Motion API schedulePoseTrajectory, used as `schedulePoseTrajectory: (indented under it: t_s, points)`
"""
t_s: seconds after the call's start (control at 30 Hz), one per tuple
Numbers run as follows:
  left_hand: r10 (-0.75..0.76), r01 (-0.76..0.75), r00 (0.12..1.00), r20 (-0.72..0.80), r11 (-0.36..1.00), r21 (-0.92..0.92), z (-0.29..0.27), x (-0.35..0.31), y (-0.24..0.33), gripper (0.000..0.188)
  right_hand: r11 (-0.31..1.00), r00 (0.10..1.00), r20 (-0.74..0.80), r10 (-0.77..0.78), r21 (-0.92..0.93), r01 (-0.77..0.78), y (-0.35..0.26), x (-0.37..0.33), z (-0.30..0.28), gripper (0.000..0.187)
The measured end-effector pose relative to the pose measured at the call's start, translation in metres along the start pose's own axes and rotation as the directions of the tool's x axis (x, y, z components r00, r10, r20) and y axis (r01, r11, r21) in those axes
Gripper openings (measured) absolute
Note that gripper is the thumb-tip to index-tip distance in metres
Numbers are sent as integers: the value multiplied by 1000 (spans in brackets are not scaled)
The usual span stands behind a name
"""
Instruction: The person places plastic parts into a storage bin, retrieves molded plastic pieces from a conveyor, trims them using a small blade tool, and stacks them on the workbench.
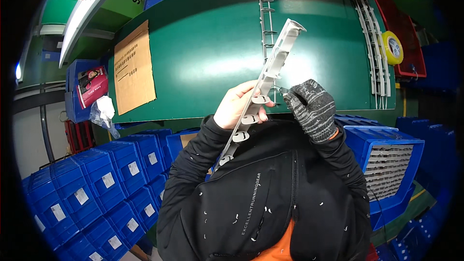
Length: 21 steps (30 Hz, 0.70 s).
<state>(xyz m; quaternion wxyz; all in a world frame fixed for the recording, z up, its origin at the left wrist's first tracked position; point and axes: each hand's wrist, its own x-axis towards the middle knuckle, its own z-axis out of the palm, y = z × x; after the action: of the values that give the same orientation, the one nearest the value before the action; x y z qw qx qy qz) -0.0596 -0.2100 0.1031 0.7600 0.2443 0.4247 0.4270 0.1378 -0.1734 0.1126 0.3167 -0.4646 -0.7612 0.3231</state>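
Observation:
My bare left hand (236, 104) is wrapped round a long pale grey plastic strip (279, 59) with rounded tabs along one side. The strip is held tilted, its far end over the table and its near end by my left forearm. To its right, my right hand (313, 110) wears a black and grey knit glove. Its thumb and fingers are pinched together beside the strip, at a small shiny piece too small to name. Behind the held strip, another narrow strip with tabs (267, 19) lies on the green table (203, 58).
Several similar strips (372, 43) lie at the table's right, beside a yellow tape roll (392, 47) and a red crate (415, 63). Cardboard (134, 70) lies on the left. Stacked blue bins (101, 179) stand at lower left; a blue crate of strips (389, 169) stands at lower right.

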Motion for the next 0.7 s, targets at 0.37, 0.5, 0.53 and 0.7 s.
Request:
schedulePoseTrajectory:
  t_s: [0.37,0.5,0.53,0.7]
  points:
    - [5,-5,1000,-2,997,-82,-8,0,-6,32,998,1000,4,-24,-57,24,0,1,15,11]
    - [11,-9,1000,17,996,-87,-10,3,-7,32,999,999,-32,-26,-37,25,2,2,17,10]
    - [-1,2,1000,11,994,-110,-8,4,-5,32,999,999,-40,-29,-34,28,2,2,17,11]
    - [-25,33,999,48,984,-173,-14,0,-7,32,989,981,-193,-24,-145,-5,14,3,10,7]
